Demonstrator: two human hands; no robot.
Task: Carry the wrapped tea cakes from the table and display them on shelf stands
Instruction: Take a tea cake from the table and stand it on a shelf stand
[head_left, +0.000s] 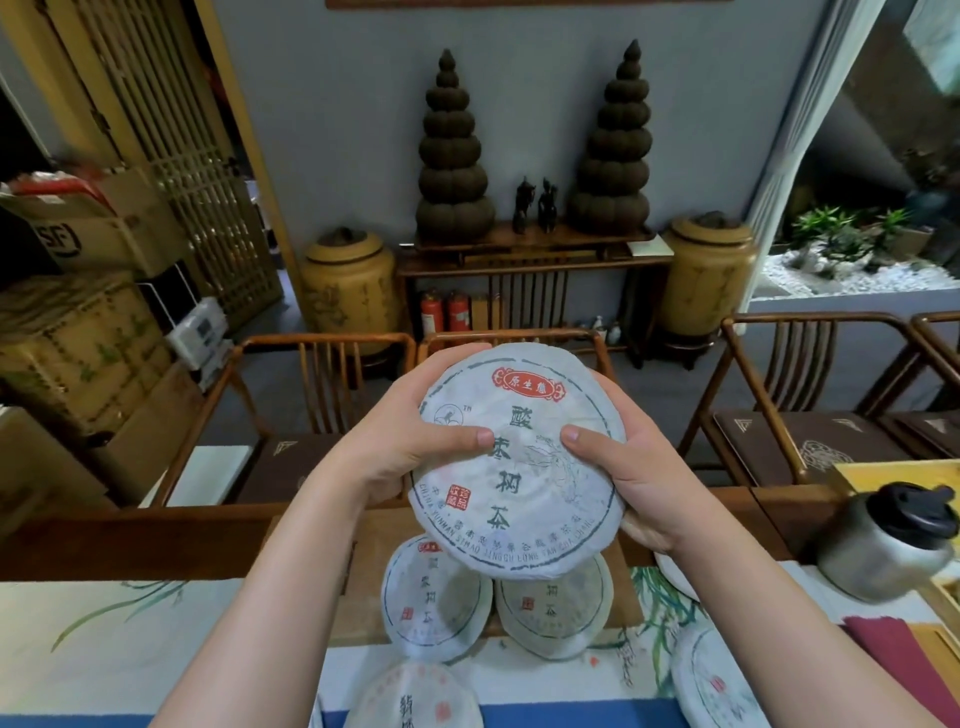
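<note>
We hold one wrapped tea cake (519, 457) up in front of us with both hands, its printed face tilted toward us. Our left hand (395, 447) grips its left edge, fingers curled over the top rim and behind it, thumb pressed flat across the paper front. Our right hand (623, 467) grips the right edge the same way, thumb lying on the face and pointing toward the left thumb, fingers wrapped behind the cake. The two thumb tips sit near each other but apart, near the middle of the wrapper.

Below our hands, on the bench (93, 623), more wrapped cakes wait. Two cakes (436, 603) lie side by side directly beneath the held one, partly hidden by it, resting on a brown mat. Another cake (415, 696) lies nearer to us below our left forearm, and one more (717, 680) lies below our right forearm at the frame's edge. To the right of our right hand stands a metal kettle (883, 545) with a black lid. Beyond our hands, wooden chairs (322, 374) line the far side of the bench.
</note>
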